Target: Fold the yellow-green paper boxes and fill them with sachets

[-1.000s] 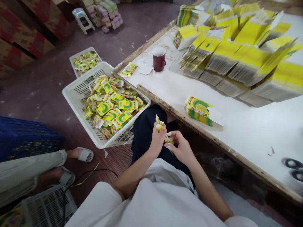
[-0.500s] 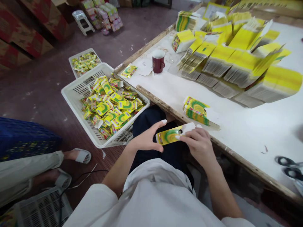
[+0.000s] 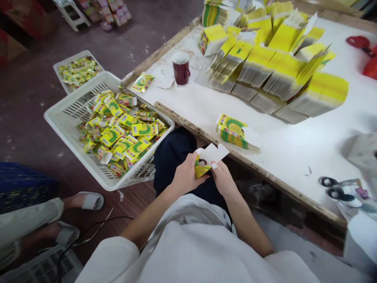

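Over my lap, at the table's edge, I hold a small yellow-green cardboard box [image 3: 201,169] with its white end flaps spread out. My left hand [image 3: 187,175] is wrapped round the printed body, thumb below it and fingers above. The fingers of my right hand [image 3: 221,177] pinch the box at its opened end, near the flaps. A dark opening shows between the printed side and the white flap. On the table just beyond lies a short stack of flat printed cartons [image 3: 232,130].
Left of my knee stands a white plastic basket [image 3: 73,131] of small yellow-green packs, with a smaller tray [image 3: 63,89] behind. On the table [image 3: 282,157] are a maroon mug [image 3: 181,70], bundled cartons [image 3: 259,67] and scissors [image 3: 335,188]. Another person's feet [image 3: 91,201] are at the left.
My left hand has closed round the box, which it was open beside before. My right hand has shifted to the flap end, and the white flaps now stick up. The view has turned right.
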A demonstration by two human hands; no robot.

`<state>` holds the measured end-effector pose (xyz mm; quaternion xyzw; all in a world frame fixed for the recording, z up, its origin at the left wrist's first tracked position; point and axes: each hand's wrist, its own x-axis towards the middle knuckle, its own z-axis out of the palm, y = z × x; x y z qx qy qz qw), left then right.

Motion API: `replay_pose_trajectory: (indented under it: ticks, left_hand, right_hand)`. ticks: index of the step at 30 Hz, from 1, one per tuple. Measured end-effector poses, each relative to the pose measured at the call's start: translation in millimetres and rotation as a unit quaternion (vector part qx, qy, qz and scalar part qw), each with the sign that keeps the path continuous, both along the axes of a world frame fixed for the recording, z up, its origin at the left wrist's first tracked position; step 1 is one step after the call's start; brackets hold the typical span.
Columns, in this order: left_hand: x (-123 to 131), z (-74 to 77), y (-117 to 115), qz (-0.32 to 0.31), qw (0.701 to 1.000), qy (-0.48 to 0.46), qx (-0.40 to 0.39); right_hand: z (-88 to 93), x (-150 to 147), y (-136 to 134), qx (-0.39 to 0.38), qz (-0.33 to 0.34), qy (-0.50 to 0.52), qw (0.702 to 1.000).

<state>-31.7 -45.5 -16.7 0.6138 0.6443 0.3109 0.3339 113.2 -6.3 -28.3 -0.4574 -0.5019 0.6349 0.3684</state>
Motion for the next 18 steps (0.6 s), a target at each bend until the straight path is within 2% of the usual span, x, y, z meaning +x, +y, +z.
replay_pose_trajectory:
  ticks: [5, 9, 11, 13, 16, 18]
  left_hand:
    - [-2, -3.4, 1, -0.017, 0.999, 0.036, 0.011]
    - [-3, -7.4, 6, -0.048, 0.999, 0.001, -0.011]
    - [-2, -10.1, 8, -0.065, 0.998, -0.016, 0.009]
    - [-1, -10.3, 9, -0.044, 0.998, -0.010, 0.052]
    - [-4, -3.7, 7, 0.008, 0.995, 0.053, 0.083]
    - [-10, 3.6, 7, -0.006, 0.993, 0.091, 0.077]
  right_hand:
    - [8.4, 5, 2, 0.043, 0.044, -0.049, 0.997]
    - [15.1, 5, -8, 0.165, 0.096, -0.123, 0.974]
    - [13.6, 4, -11, 0.219, 0.111, -0.136, 0.960]
    - [9.6, 4, -9, 0.251, 0.084, -0.137, 0.955]
    - [2.6, 10, -3, 0.278, 0.025, -0.128, 0.952]
    - [-0.9, 17, 2, 0.290, 0.040, -0.138, 0.946]
